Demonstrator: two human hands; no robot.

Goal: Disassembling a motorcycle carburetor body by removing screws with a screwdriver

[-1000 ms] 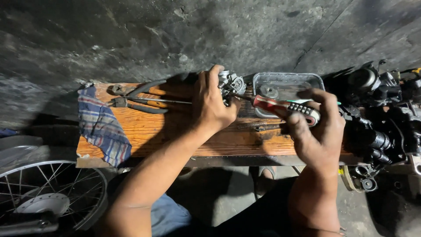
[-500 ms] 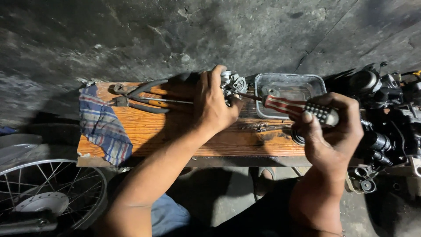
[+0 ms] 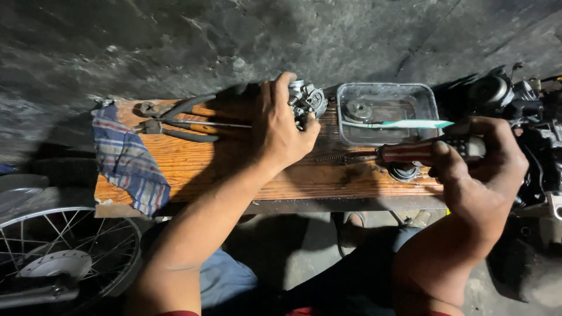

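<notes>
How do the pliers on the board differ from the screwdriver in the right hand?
The pliers lie untouched at the board's left end; the screwdriver is gripped by the right hand at the right end. The pliers have two dark handles; the screwdriver one reddish handle. Both lie roughly along the board.

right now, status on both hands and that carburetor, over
Left hand clamped on the carburetor, steadying it on the wooden bench. Right hand holds a red-handled screwdriver, tip clear of it. Clear tray sits between.
</notes>
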